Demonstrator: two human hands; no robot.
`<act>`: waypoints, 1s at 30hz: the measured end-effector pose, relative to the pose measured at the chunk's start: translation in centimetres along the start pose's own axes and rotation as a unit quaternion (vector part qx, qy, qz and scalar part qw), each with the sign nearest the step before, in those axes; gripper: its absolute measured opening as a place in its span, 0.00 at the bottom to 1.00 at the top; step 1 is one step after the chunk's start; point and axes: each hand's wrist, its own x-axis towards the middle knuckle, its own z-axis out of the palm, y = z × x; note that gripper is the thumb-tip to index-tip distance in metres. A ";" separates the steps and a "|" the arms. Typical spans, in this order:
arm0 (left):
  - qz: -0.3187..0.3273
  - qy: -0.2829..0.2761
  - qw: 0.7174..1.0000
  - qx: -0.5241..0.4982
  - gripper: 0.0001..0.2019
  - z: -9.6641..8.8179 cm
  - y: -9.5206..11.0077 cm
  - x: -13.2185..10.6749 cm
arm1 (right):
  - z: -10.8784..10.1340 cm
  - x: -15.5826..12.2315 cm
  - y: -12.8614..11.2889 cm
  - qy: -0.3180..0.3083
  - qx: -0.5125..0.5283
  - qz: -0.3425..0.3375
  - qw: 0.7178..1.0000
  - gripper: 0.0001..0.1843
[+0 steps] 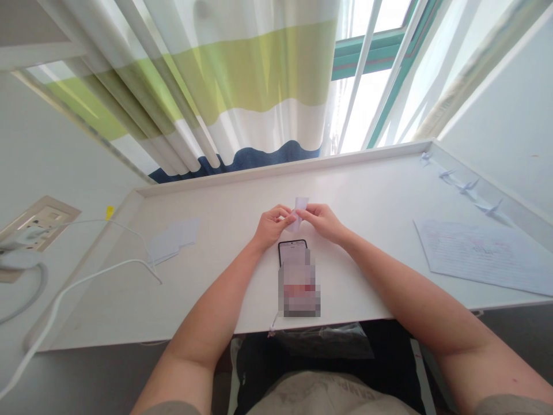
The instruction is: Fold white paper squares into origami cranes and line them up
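Observation:
A small piece of white paper (301,203), partly folded, is held upright between my two hands above the white desk. My left hand (273,226) pinches its left side, fingers curled and thumb against the paper. From the other side, my right hand (323,221) grips it with thumb and fingertips. The fingers hide part of the paper, so its exact folds cannot be made out. Just below my hands a phone (292,253) lies flat on the desk, its screen lit and mostly blurred out by blocks.
White paper sheets (175,239) lie on the left. Several folded paper pieces (469,185) line the right edge, behind a written-on paper stack (479,251). A white cable (108,266) runs from the wall socket (43,222) over the desk's left side. A raised rim (285,168) borders the back.

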 end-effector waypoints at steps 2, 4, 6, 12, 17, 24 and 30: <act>-0.009 0.008 1.000 0.002 0.29 0.0 0.0 0.0 | -0.5 0.2 0.3 0.016 0.025 0.019 0.999 0.20; -0.030 0.031 0.999 0.006 0.29 -0.1 -0.1 0.0 | -1.0 0.4 0.7 0.040 0.054 0.036 0.997 0.15; -0.058 0.053 0.997 0.009 0.29 -0.3 -0.2 0.1 | -1.3 0.6 1.0 0.060 0.074 0.036 0.995 0.12; -0.104 0.047 0.993 -0.021 0.30 -0.5 -0.5 0.2 | -1.4 0.7 1.5 0.056 0.082 0.035 0.995 0.16; -0.117 0.004 0.992 -0.038 0.34 -0.4 -0.7 0.1 | -1.3 0.3 1.7 0.023 0.075 0.025 0.997 0.22; -0.125 0.007 0.990 -0.072 0.29 -1.2 -0.5 1.0 | -1.6 1.4 1.8 0.018 0.136 0.064 0.988 0.17; -0.150 -0.075 0.985 -0.044 0.25 -2.8 -0.3 2.6 | -2.3 2.8 1.7 0.035 0.168 0.096 0.980 0.10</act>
